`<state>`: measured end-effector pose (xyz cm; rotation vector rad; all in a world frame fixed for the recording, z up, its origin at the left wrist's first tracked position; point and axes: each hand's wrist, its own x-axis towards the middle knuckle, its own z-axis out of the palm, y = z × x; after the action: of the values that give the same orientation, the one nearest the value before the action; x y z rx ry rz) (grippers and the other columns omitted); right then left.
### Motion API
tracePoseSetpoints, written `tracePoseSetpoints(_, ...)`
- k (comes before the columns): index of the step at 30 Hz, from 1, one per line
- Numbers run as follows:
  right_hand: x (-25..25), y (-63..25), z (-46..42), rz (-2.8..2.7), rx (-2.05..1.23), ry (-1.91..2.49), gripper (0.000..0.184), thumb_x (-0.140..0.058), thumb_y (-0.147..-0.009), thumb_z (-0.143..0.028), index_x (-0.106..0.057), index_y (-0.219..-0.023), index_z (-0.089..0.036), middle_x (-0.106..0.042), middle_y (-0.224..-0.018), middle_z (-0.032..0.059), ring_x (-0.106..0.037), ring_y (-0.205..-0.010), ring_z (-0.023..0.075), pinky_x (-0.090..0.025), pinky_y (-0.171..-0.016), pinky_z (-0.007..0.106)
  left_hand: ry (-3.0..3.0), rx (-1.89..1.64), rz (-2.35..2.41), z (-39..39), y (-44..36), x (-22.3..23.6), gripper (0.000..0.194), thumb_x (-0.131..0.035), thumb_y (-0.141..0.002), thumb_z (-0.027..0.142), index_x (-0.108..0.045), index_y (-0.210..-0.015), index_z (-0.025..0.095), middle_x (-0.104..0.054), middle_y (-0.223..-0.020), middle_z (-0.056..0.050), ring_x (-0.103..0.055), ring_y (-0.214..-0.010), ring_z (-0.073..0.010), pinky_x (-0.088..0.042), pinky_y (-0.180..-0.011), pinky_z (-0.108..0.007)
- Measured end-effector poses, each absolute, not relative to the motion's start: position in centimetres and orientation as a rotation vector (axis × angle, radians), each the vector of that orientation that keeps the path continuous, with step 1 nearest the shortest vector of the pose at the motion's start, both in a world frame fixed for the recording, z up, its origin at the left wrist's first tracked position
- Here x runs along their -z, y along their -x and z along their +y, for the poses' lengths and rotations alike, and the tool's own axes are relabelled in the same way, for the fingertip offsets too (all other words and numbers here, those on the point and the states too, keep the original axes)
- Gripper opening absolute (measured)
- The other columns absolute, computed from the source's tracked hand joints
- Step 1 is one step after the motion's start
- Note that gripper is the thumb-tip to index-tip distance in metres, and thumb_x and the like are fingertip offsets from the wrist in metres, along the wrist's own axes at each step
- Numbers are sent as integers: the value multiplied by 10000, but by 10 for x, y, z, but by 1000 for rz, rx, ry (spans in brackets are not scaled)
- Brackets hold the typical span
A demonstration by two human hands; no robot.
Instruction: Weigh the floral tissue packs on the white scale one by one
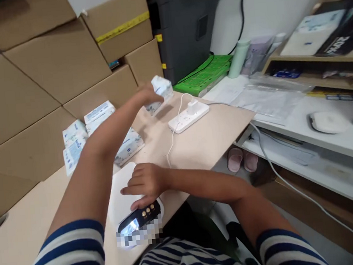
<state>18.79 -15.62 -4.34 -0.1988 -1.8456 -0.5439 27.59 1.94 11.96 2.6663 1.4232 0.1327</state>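
My left hand reaches to the far side of the desk. It is a little blurred and closed around a white and blue tissue pack, its fingers partly hidden behind the pack. My right hand rests over a white digital scale, fingers apart and holding nothing. Its thumb lies at the edge of the scale's black panel, beside the round gold buttons. The lit display shows digits that I cannot read surely. Beyond the scale lie more tissue packs, partly covered by my left forearm.
Cardboard boxes are stacked along the back left. A white power strip with a plug and cable sits right of the packs. A green crate stands behind it. On the right is a white desk holding a plastic bag.
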Motion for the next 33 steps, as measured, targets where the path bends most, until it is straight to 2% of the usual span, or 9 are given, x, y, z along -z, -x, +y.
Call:
tracePoseSetpoints(2,47,-188,-149,-1951,506,244,516,-630,-1062,-634,-799,-1066,-146,-737,-707,-23,-646,-617,123,-471,-628,334,-2710,57,1466,40,-290,-100,1051,-989,-774,360,-487,-1632,20,-393,-1753,-323,-429,-1620,-506,-387,-1349,-604)
tracePoseSetpoints(5,49,-185,-146,-2126,401,358,594,-543,-1077,-699,-813,-1057,-171,-786,-755,-8,-701,-652,146,-464,-611,357,-2774,302,1449,61,-295,-81,1177,-1012,-723,458,-454,-1689,83,-378,-1778,-304,-386,-1650,-529,-344,-1363,-637)
tracePoseSetpoints(11,47,-183,-153,-2196,294,452,624,-456,-1108,-695,-828,-1045,-198,-839,-837,11,-763,-726,187,-493,-653,384,-2798,454,1428,68,-276,-54,1158,-755,-930,644,-218,-1787,80,-301,-1815,-304,-393,-1667,-479,-381,-1349,-573)
tracePoseSetpoints(15,53,-187,-149,-2165,163,500,603,-516,-1085,-697,-830,-1139,-186,-840,-828,30,-765,-747,181,-508,-680,347,-2787,440,1407,57,-260,-68,1133,-571,-1025,695,-59,-1803,49,-53,-1880,-271,-146,-1767,-440,-213,-1431,-547)
tracePoseSetpoints(17,57,-190,-146,-2126,60,548,549,-546,-1089,-653,-834,-1128,-187,-843,-840,34,-767,-764,174,-530,-723,327,-2822,341,1342,49,-245,-89,1114,-483,-1057,718,21,-1802,61,101,-1890,-215,17,-1788,-380,-101,-1457,-494)
tracePoseSetpoints(19,60,-193,-145,-2079,-46,609,485,-567,-1097,-594,-841,-1089,-195,-834,-814,21,-755,-737,160,-540,-744,308,-2898,166,1188,38,-219,-114,1109,-452,-1052,768,12,-1811,105,118,-1900,-158,60,-1787,-367,-47,-1459,-479)
tracePoseSetpoints(25,64,-200,-146,-1936,-145,728,409,-586,-1096,-504,-852,-982,-215,-799,-718,17,-751,-695,155,-554,-701,266,-3039,-485,708,-35,-53,-157,1045,-541,-920,936,-334,-1772,367,-210,-1894,17,-154,-1759,-460,-109,-1437,-660)
tracePoseSetpoints(29,65,-201,-152,-1896,-177,704,445,-537,-1122,-460,-844,-930,-202,-846,-809,38,-779,-712,149,-575,-687,252,-3075,-732,784,-85,72,-108,1009,-486,-977,889,-254,-1793,344,-103,-1916,-47,-68,-1777,-440,-98,-1438,-679)
tracePoseSetpoints(33,69,-203,-161,-1869,-245,733,460,-535,-1122,-472,-842,-898,-213,-865,-861,49,-816,-769,172,-607,-707,267,-2599,-1118,1181,-113,131,-9,1165,-519,-954,902,25,-1796,309,68,-1900,-190,-80,-1776,-446,-218,-1399,-709)
